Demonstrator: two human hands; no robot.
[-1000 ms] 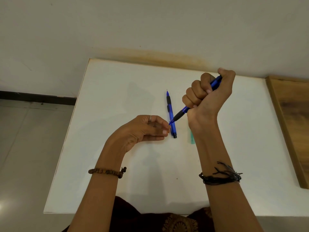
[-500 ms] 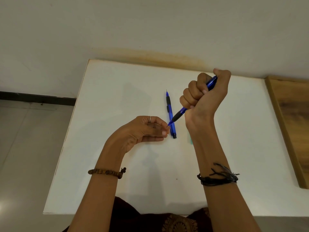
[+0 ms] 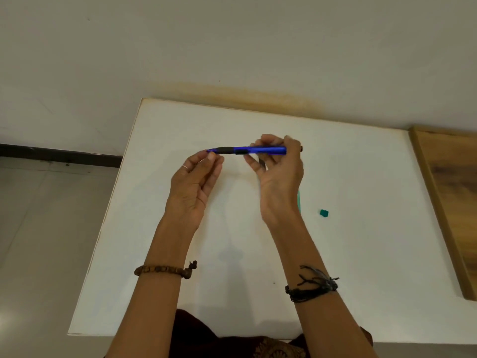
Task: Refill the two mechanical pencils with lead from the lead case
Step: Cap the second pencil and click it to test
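A blue mechanical pencil (image 3: 258,150) with a black grip is held level above the white table (image 3: 165,254), its tip pointing left. My right hand (image 3: 280,171) grips its rear half with curled fingers. The thumb and forefinger of my left hand (image 3: 196,182) pinch at the tip. Only a dark piece between my right fingers shows where the second pencil may lie. The teal lead case (image 3: 299,200) rests on the table, mostly hidden by my right wrist. Its small teal cap (image 3: 324,213) sits loose to the right.
A wooden board (image 3: 449,202) borders the table on the right. The table's far edge meets a pale wall, and floor lies past its left edge. Bracelets circle both wrists.
My right hand has turned the pencil from a steep fist grip to level and moved it away from me. My left hand has uncurled and risen to the tip. The teal cap has come into view.
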